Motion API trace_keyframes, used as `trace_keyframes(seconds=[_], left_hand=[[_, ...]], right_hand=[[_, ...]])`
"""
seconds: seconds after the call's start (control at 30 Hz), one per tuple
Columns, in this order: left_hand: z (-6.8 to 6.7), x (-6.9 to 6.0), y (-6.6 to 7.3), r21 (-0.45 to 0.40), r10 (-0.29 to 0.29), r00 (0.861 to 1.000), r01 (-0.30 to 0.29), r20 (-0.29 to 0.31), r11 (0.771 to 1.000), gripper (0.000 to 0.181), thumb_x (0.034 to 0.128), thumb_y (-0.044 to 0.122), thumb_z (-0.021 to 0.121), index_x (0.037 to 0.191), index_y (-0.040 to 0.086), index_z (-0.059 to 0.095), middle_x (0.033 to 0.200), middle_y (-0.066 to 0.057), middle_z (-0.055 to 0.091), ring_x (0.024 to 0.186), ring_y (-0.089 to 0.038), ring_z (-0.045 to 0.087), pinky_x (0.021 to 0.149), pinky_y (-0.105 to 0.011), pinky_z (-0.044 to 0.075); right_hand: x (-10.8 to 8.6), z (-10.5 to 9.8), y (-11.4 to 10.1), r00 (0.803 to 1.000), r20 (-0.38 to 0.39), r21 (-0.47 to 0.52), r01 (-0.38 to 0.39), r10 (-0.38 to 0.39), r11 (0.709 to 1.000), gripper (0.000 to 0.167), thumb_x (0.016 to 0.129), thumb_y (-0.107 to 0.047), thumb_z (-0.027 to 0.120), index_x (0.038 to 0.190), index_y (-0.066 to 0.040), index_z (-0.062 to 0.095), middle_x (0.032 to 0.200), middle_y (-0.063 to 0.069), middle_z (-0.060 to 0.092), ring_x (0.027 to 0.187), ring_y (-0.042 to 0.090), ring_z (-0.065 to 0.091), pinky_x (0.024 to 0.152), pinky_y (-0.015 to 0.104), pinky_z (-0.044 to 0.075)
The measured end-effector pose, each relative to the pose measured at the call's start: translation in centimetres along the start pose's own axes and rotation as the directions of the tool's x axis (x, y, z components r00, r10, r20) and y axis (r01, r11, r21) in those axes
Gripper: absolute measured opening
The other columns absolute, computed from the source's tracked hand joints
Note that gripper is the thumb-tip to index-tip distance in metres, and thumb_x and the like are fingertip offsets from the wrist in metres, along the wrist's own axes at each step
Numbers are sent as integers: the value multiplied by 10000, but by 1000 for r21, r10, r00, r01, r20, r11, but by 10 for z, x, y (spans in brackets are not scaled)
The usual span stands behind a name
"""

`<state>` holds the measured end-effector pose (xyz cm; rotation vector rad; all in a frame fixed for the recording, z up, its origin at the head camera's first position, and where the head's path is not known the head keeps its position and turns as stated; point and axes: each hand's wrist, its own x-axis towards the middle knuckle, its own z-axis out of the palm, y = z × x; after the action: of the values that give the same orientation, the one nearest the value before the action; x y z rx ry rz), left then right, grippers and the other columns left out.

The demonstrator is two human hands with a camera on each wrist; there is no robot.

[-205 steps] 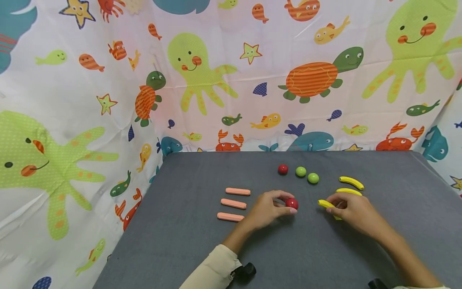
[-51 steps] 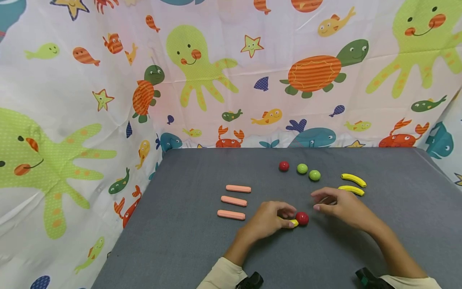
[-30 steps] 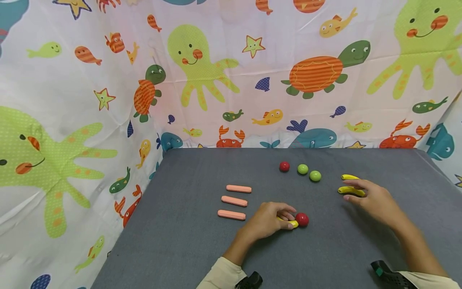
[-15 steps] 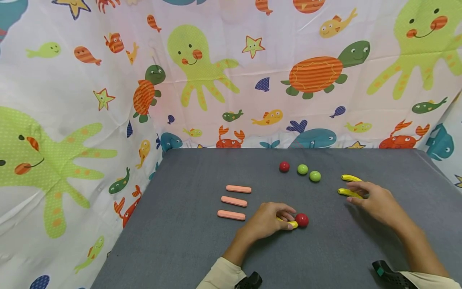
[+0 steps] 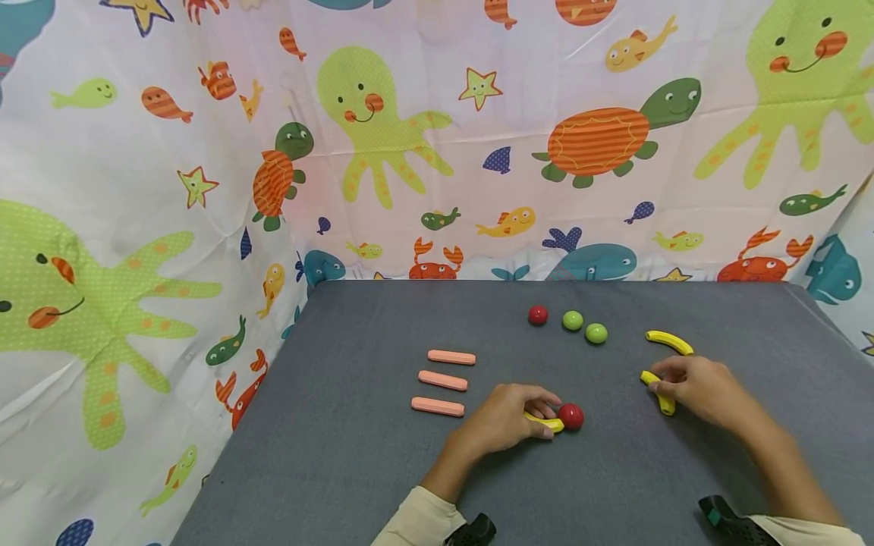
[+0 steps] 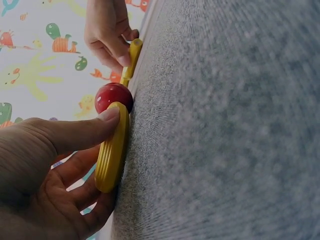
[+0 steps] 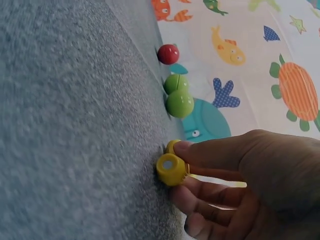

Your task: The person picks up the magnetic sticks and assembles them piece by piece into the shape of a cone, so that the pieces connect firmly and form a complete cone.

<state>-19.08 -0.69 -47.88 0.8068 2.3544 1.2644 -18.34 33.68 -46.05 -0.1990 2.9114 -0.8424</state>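
My left hand (image 5: 508, 417) pinches a yellow toy banana (image 5: 546, 425) near the table surface, thumb on its near side and fingers behind. A shiny red ball (image 5: 570, 415) stands against the banana's right end; the left wrist view shows the banana (image 6: 112, 155) tip overlapping the ball (image 6: 113, 97). Farther right, my right hand (image 5: 706, 390) grips a second toy banana (image 5: 658, 393) between thumb and fingers, angled toward me. In the right wrist view that banana (image 7: 171, 169) appears end-on, a pale disc in its end. A third banana (image 5: 669, 341) lies just behind this hand.
On the grey table (image 5: 328, 455), several small balls sit at the back: a red ball (image 5: 538, 315), a green ball (image 5: 572, 321) and another green ball (image 5: 596, 334). Three pink sausage-like sticks, one the middle stick (image 5: 442, 380), lie left. A sea-animal curtain (image 5: 410, 152) hangs behind.
The left hand let go of the red ball and now holds a banana beside it. The right hand went back to the right, took another banana, and turned it and drew it nearer.
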Motion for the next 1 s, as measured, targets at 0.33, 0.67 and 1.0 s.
trace_keyframes(seconds=[0.33, 0.67, 1.0], left_hand=[[0, 0, 0, -1, 14, 1000, -14, -2, 1000, 381, 878, 87, 868, 1245, 123, 772, 977, 110, 760, 888, 66, 659, 826, -158, 521], [-1, -1, 0, -30, 13, 1000, -13, -3, 999, 372, 873, 80, 868, 1232, 124, 781, 971, 114, 790, 898, 66, 680, 844, -161, 518], [-1, -1, 0, -29, -10, 1000, 11, 12, 1000, 373, 878, 100, 870, 1239, 142, 787, 980, 139, 799, 912, 87, 682, 857, -154, 511]], right_hand=[[-1, 3, -12, 1000, 6, 26, -19, 19, 999, 229, 962, -184, 758, 1084, 10, 766, 864, -2, 687, 737, 154, 549, 597, 284, 426], [1, 10, -29, 999, 13, 86, -50, 49, 995, 337, 977, -236, 765, 1195, 18, 727, 934, 35, 735, 773, 178, 594, 616, 316, 455], [4, 21, -45, 992, 90, 231, -104, 85, 967, 421, 983, -218, 773, 1292, 47, 666, 979, 86, 751, 805, 202, 692, 680, 371, 623]])
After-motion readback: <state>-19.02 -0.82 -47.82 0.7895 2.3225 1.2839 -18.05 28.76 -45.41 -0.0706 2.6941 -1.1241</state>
